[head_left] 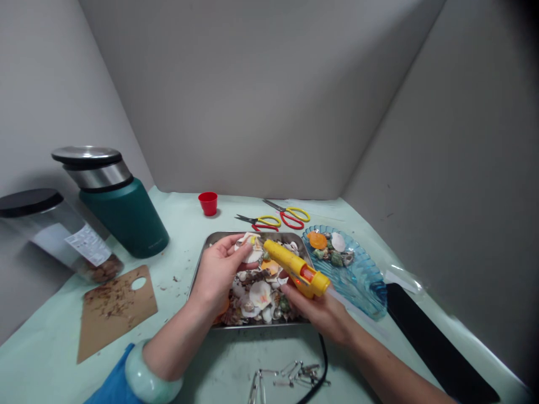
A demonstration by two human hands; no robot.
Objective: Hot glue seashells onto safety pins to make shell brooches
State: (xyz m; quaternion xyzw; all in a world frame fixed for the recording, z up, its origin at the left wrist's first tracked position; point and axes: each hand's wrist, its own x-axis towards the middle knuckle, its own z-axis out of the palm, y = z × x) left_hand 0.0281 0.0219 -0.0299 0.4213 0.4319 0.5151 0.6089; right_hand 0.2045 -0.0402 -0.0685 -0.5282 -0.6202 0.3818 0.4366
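Observation:
Between the fingers of my left hand (221, 266) is a white seashell (249, 251), raised over the metal tray (197, 275). A small yellow patch shows on the shell. My right hand (322, 314) grips a yellow hot glue gun (290, 261), its nozzle pointing up and left, close to the shell. A clear glue stick (343, 300) sticks out of the gun's rear, and a small red light glows on its side. Many loose shells (259, 294), white, orange and greenish, fill the tray beneath both hands.
A blue glass dish (357, 275) with several shells stands right of the tray. Behind lie two pairs of scissors (269, 220) and a red cup (208, 203). Left are a green bottle (126, 216), a clear jar (71, 241) and cardboard (122, 314). Safety pins (290, 373) and a black cable (324, 359) lie in front.

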